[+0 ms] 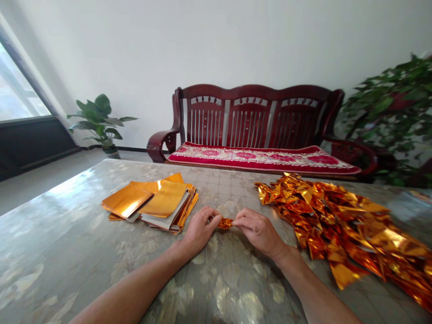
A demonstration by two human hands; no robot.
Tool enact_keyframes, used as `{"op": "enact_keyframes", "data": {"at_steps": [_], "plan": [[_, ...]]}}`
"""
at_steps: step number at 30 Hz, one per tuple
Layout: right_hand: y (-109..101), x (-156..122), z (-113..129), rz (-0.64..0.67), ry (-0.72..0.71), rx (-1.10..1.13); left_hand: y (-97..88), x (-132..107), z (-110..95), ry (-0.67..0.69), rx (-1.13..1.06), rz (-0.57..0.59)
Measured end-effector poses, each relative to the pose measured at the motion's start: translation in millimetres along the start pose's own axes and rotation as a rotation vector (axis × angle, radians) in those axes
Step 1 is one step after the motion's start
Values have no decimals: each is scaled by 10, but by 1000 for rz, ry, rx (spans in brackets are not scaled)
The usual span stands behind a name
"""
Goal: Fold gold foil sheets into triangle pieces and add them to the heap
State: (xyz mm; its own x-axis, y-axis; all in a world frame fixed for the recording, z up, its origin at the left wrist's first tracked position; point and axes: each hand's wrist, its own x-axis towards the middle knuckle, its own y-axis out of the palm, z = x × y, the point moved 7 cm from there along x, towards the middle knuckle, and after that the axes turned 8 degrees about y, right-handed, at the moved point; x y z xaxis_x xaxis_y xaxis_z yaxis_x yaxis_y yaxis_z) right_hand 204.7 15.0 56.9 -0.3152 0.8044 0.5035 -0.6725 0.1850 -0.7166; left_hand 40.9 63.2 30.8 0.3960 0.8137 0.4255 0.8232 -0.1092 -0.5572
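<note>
A small folded piece of shiny gold foil paper is pinched between both hands just above the table. My left hand grips its left end with curled fingers. My right hand grips its right end the same way. Most of the piece is hidden by the fingers. To the left lies a stack of flat gold foil sheets. To the right spreads a heap of folded gold foil pieces.
The table has a glossy floral cover. Behind it stands a dark red wooden bench with a red patterned cushion. A potted plant stands at the back left by a window, and a leafy plant at the right.
</note>
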Motion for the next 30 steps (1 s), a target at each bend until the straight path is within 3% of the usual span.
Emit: {"op": "enact_keyframes", "data": {"at_steps": [7,14,22,30], "plan": [[-14,-25,-149,-34,101,46,-173,-11,-7,130,-146,-9],[-12,-31,-280,-49,193,137,-107,-36,-48,344,-146,121],[0,-33,-219,-27,158,145,-21,-52,-6,313,-97,153],[9,-45,-88,33,41,-17,5,-97,20,273,-64,183]]}}
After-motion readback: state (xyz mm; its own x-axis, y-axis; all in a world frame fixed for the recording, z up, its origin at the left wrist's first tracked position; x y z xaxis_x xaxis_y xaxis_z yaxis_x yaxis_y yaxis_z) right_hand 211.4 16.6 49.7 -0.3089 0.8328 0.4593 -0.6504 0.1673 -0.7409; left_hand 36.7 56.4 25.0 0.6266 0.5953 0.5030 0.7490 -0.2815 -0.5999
